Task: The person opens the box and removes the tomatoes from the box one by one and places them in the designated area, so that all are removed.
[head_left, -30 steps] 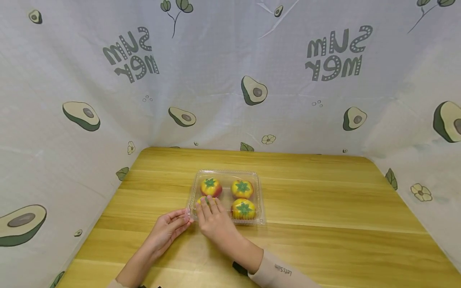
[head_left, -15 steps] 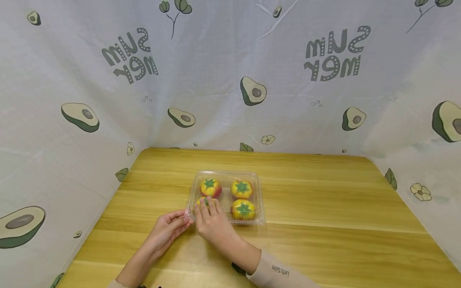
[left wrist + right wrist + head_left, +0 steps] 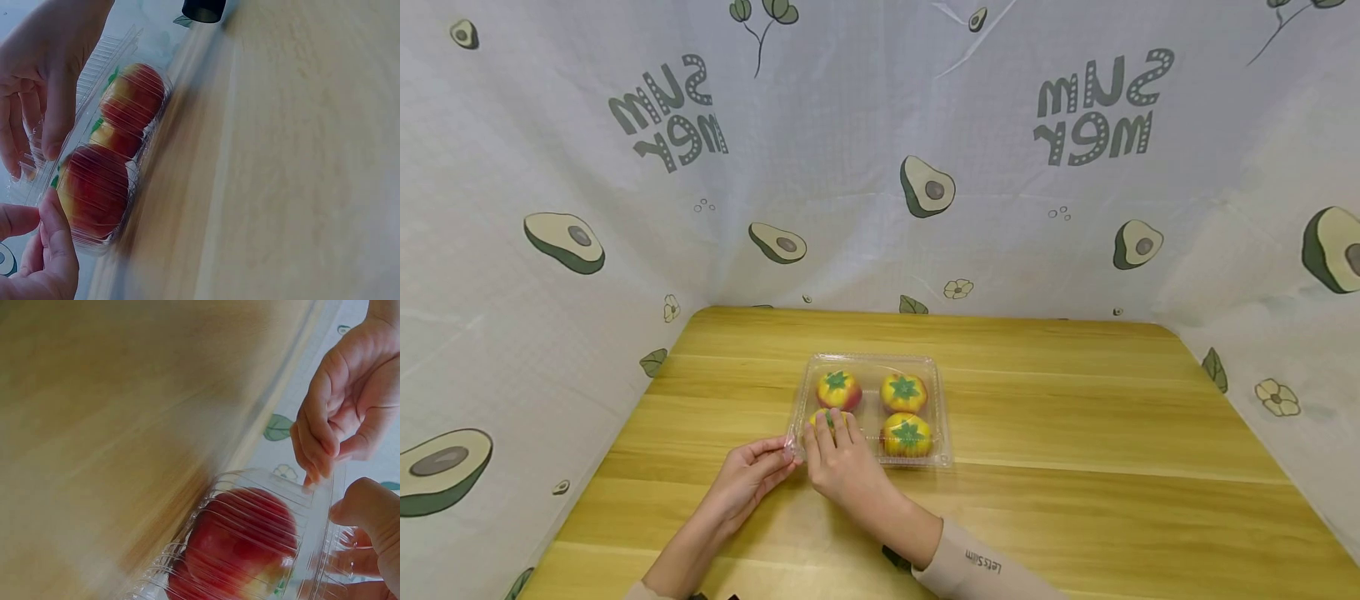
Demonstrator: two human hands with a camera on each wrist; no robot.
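Note:
A clear plastic clamshell box sits on the table with its lid down. Inside are several round yellow-and-red fruits, each with a green star-shaped top; one fruit is at the front right. My left hand pinches the box's front left corner between thumb and fingertips, also plain in the left wrist view. Over the front left fruit, my right hand rests on the lid with fairly straight fingers. In the right wrist view its thumb lies at the rim. That fruit is partly hidden by the fingers.
The wooden table extends to both sides of the box. A white cloth with avocado prints hangs behind and at both sides. A dark object shows under the right wrist; the left wrist view has a black cylinder.
The right hand's fingers have shifted very slightly left on the lid. The left hand stays at the corner, and the box has not visibly moved on the table.

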